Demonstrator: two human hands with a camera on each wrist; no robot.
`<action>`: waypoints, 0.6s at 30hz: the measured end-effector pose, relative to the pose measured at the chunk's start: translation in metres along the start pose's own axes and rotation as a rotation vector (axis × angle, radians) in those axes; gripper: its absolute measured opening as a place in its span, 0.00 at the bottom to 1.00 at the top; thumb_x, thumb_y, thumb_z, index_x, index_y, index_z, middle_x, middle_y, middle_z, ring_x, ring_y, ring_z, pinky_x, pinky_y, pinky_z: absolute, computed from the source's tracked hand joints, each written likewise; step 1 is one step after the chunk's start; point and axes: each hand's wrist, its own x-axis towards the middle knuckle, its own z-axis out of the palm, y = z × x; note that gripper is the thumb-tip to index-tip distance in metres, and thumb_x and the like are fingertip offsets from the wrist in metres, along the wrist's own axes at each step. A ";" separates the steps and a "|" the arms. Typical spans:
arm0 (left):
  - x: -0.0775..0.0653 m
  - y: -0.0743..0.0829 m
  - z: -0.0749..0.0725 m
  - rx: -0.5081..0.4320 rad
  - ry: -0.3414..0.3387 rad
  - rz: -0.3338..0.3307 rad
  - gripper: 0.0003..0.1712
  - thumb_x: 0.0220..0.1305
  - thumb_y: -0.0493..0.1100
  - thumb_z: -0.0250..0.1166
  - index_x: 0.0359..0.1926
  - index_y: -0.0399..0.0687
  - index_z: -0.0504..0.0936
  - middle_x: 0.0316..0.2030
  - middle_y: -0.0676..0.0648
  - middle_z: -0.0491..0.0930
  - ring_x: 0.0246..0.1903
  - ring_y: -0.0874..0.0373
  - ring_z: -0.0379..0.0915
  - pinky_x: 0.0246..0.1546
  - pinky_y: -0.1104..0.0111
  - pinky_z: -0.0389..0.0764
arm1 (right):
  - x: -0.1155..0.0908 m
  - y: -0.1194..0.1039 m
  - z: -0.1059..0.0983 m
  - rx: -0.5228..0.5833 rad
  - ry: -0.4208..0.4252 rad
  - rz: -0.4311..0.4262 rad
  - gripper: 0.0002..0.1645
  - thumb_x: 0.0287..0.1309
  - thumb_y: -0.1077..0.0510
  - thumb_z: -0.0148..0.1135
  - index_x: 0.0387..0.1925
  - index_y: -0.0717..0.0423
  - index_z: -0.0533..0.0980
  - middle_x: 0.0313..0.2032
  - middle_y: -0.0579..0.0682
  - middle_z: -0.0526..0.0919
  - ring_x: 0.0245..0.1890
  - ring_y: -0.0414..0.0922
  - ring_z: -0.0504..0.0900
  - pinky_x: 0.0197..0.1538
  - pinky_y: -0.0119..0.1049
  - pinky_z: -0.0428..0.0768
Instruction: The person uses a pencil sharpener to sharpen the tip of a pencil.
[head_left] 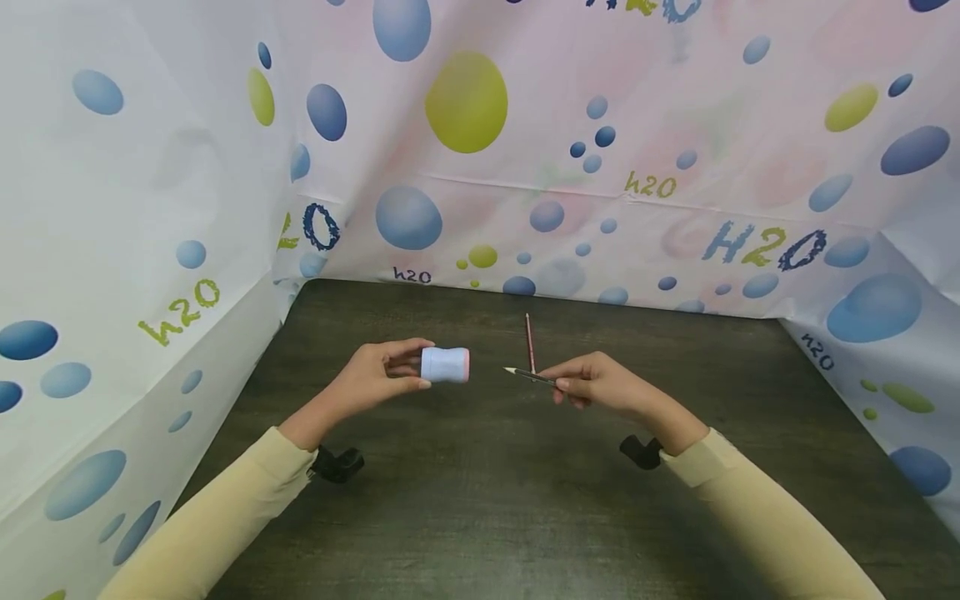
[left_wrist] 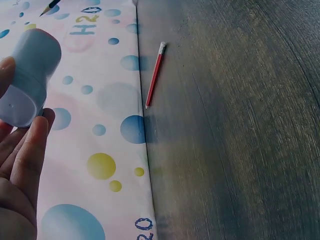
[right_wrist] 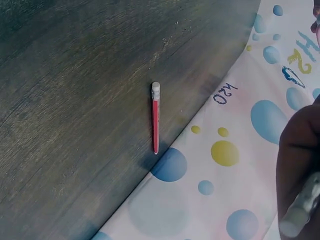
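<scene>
In the head view my left hand (head_left: pixel 382 371) grips a light-blue waisted barrel (head_left: pixel 444 365) with a pink end, which looks like a pencil sharpener. Thumb and fingers close around its left end, and the pink end faces right. Across a gap, my right hand (head_left: pixel 600 383) pinches a black pencil (head_left: pixel 531 376), its sharpened tip pointing left at the barrel. That pencil's pale rear end shows large in the right wrist view, beside the dark right hand (right_wrist: pixel 297 145). The left wrist view catches only its tip end (left_wrist: pixel 50 7). No hole in the pink end can be seen.
A red pencil (head_left: pixel 530 337) with a white eraser end lies on the dark wooden table (head_left: pixel 480 500), just beyond my right hand. White sheeting with blue and green dots (head_left: pixel 555 250) walls off the back and both sides. Black wrist straps (head_left: pixel 339 464) show under the sleeves.
</scene>
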 end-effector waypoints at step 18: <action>-0.007 0.004 -0.005 -0.022 0.040 -0.048 0.32 0.67 0.38 0.70 0.68 0.33 0.74 0.64 0.29 0.77 0.62 0.37 0.79 0.58 0.59 0.86 | -0.006 0.003 -0.012 0.130 0.060 0.081 0.29 0.80 0.59 0.47 0.72 0.74 0.62 0.38 0.42 0.86 0.28 0.35 0.79 0.32 0.30 0.72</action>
